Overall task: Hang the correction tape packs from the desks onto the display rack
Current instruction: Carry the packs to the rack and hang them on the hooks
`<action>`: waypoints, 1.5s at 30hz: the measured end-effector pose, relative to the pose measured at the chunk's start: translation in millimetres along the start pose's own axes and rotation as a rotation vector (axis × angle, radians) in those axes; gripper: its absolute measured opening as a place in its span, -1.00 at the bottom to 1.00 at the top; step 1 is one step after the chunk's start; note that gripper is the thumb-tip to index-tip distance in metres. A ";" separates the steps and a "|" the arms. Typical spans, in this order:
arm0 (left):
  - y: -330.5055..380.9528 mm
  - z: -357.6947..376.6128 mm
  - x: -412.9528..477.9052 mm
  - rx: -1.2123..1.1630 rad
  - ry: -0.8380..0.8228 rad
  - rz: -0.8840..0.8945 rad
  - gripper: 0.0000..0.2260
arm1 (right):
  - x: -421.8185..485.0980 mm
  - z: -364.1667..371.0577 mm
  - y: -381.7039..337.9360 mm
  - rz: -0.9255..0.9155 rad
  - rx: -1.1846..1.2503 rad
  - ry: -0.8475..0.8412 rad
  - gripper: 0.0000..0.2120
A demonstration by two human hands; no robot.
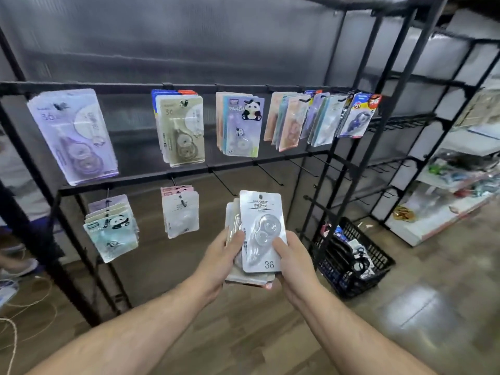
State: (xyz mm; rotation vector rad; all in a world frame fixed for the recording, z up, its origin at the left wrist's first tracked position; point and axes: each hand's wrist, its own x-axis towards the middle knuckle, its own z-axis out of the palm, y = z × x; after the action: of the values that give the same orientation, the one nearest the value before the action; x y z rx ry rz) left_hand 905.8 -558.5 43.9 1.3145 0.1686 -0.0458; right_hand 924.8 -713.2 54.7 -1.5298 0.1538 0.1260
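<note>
One stack [261,231]: left hand [216,259], right hand [296,263]

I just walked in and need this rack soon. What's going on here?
A person stands at the black display rack, holding a stack of correction tape packs. The left hand grips the stack; the right hand pinches the front silver pack marked 36. Many hooks carry hung packs; some lower hooks are bare.

Even, fairly bright indoor light. Soft glare patch on glossy floor [414,307], lower right. Sheen on silver correction tape pack [263,231]. Wide-angle bend bows display rack [400,77] uprights near edges. Purple pack [73,136] far left smeared, soft; centre sharper.
</note>
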 end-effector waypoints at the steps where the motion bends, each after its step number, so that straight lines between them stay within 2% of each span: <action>1: 2.6 -0.7 10.3 0.011 -0.008 0.013 -0.66 | 11.1 0.8 -2.2 -0.008 0.001 -0.003 -0.83; 5: 9.4 -12.2 45.3 0.064 0.023 0.032 -0.80 | 49.2 12.0 -9.5 -0.004 0.043 -0.065 -0.85; 8: 11.1 -21.5 60.9 0.124 0.090 0.033 -0.82 | 68.8 18.7 -15.5 0.028 0.087 -0.166 -0.75; 10: 11.3 -25.5 69.7 0.139 0.128 0.035 -0.82 | 82.6 20.9 -23.3 0.044 0.056 -0.245 -0.68; 12: 10.2 -25.8 76.7 0.139 0.161 0.040 -0.81 | 101.4 21.6 -29.0 0.016 -0.038 -0.294 -0.74; 15: 7.8 -21.7 80.9 0.129 0.275 0.041 -0.81 | 126.5 23.5 -31.0 0.023 -0.124 -0.360 -0.81; 24: -7.0 -6.6 66.4 0.073 0.591 0.096 -0.72 | 174.8 16.6 -14.9 0.147 -0.107 -0.481 -0.84; 28: -24.9 -5.7 53.0 0.051 0.754 0.113 -0.86 | 188.1 11.7 3.7 0.194 -0.151 -0.546 -0.82; 31: -30.5 -3.5 43.1 0.057 0.854 0.122 -0.89 | 193.8 10.6 18.2 0.215 -0.172 -0.526 -0.85; 36: -24.4 -1.6 33.2 0.053 0.823 0.130 -0.86 | 198.9 13.3 30.4 0.182 -0.243 -0.511 -0.85; 41: -19.9 -4.2 30.8 -0.066 0.771 0.129 -0.84 | 201.6 19.9 35.0 0.164 -0.222 -0.404 -0.84; 45: -21.8 -12.3 28.3 -0.123 0.730 0.116 -0.79 | 197.8 20.9 40.2 0.185 -0.245 -0.411 -0.86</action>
State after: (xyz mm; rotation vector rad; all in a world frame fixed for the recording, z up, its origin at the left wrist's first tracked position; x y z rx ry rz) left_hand 929.8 -550.4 15.7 1.1665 0.7025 0.5416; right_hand 1112.8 -693.6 -19.4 -1.6970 -0.0510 0.6196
